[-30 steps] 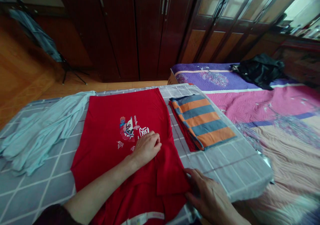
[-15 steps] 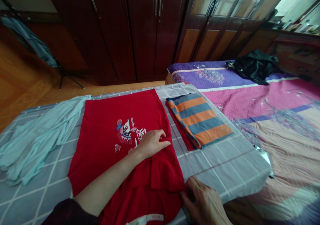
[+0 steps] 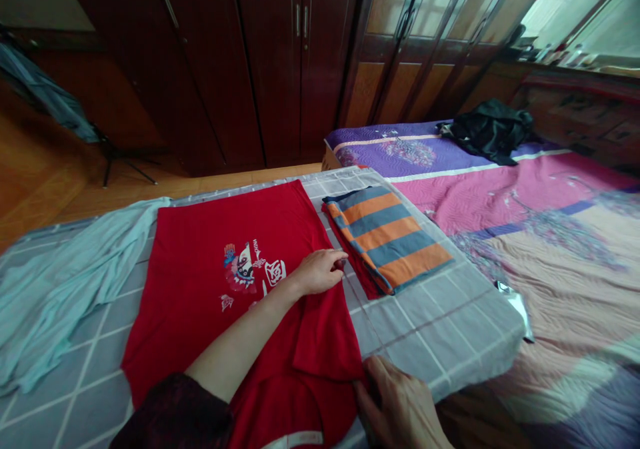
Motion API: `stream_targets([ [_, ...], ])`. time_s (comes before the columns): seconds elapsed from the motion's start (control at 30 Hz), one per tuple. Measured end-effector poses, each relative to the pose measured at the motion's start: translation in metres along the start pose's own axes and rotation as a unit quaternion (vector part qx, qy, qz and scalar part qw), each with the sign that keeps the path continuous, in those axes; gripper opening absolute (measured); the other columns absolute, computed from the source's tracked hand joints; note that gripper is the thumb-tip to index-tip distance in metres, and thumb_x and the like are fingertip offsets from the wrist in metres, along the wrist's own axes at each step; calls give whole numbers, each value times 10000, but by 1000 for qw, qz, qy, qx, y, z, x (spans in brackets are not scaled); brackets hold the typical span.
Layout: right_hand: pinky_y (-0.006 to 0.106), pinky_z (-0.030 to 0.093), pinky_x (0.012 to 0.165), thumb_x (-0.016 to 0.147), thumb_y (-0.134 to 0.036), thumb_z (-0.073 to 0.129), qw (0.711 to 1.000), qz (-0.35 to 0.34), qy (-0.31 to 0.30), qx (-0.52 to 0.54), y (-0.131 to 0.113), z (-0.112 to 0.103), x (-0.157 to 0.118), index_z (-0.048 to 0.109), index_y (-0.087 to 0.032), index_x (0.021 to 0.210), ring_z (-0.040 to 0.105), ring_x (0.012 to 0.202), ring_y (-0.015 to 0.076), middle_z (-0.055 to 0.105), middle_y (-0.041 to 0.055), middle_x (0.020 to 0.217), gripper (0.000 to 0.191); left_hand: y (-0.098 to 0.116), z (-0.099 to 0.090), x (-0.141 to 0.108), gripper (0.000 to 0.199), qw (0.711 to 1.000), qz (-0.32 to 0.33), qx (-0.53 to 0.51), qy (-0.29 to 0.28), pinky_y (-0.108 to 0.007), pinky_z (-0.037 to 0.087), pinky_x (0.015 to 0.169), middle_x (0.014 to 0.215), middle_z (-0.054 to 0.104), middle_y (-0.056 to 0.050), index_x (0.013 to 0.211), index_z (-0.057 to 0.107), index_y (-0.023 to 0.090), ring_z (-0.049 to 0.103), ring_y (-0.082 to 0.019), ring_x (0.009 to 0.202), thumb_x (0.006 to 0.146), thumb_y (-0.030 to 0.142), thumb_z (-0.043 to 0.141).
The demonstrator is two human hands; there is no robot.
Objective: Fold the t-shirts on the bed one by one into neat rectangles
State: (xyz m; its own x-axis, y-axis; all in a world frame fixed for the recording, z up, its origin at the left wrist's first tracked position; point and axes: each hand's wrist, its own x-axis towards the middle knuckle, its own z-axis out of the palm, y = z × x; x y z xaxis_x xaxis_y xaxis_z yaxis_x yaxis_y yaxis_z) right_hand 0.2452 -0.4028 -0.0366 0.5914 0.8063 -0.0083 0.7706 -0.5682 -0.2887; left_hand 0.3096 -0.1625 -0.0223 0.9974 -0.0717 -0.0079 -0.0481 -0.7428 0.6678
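At the near edge of the worktop (image 3: pixel 450 316), bottom right: still parked with the right hand (image 3: pixel 395 402) on the corner of the folded-in flap of the red T-shirt (image 3: pixel 215 262), knuckles up, fingers curled, pinching the cloth there. No real shift from a second ago, only pulled slightly closer in.

Further up, and here the change: slid the left hand (image 3: pixel 320 270) off the printed motif and out to the shirt's right edge. Now sitting with the forearm stretched diagonally across the red cloth, dark sleeve at the elbow, wrist low, fingertips bunched right on the hem. Gripping or just pressing? Cannot tell from here. Judging by that, smoothing finished and both hands set along the same folded side.

Shirt itself lying flat, print up, in the middle of the checked cover.

Just right of the left fingertips, almost touching: a folded striped cloth (image 3: pixel 387 236) in orange and blue. Off to the left, a rumpled pale blue garment (image 3: pixel 65 282).

Beyond, the bed (image 3: pixel 525 196) with a black garment (image 3: pixel 487 129) dumped on it, then the dark wardrobe (image 3: pixel 280 56) behind.
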Motion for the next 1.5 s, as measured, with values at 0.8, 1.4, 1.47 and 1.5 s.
stream_targets([
  [0.8, 241, 439, 552, 868, -171, 418, 998, -2, 46, 40, 2, 7, -4, 374, -167, 1188, 658, 637, 160, 669, 30, 790, 323, -8, 0, 16, 357, 989, 41, 100, 105, -308, 366, 1021, 1279, 510, -121, 1230, 504, 115, 472, -209, 1187, 902, 254, 487],
  [1.4, 240, 424, 500, 835, -76, 350, 987, -110, 94, 65, -9, 5, -4, 513, -176, 1081, 588, 566, 147, 592, 24, 723, 312, -6, -15, -23, 110, 992, -96, 86, -8, -253, 409, 651, 809, 663, -28, 863, 582, 187, 618, -185, 776, 839, 282, 532],
  [1.47, 240, 444, 516, 843, -84, 353, 986, -110, 105, 68, -7, 5, -5, 466, -139, 1186, 598, 582, 148, 605, 33, 746, 366, -2, -14, -29, 237, 990, -113, 89, -12, -287, 431, 704, 897, 677, -64, 965, 579, 181, 632, -229, 858, 822, 370, 573],
  [1.5, 242, 457, 533, 849, -92, 359, 986, -104, 115, 67, -6, 6, -6, 437, -118, 1227, 607, 602, 151, 612, 41, 766, 387, 0, -14, -33, 322, 988, -125, 93, -14, -307, 439, 732, 946, 676, -84, 1017, 567, 176, 632, -253, 901, 803, 416, 594],
])
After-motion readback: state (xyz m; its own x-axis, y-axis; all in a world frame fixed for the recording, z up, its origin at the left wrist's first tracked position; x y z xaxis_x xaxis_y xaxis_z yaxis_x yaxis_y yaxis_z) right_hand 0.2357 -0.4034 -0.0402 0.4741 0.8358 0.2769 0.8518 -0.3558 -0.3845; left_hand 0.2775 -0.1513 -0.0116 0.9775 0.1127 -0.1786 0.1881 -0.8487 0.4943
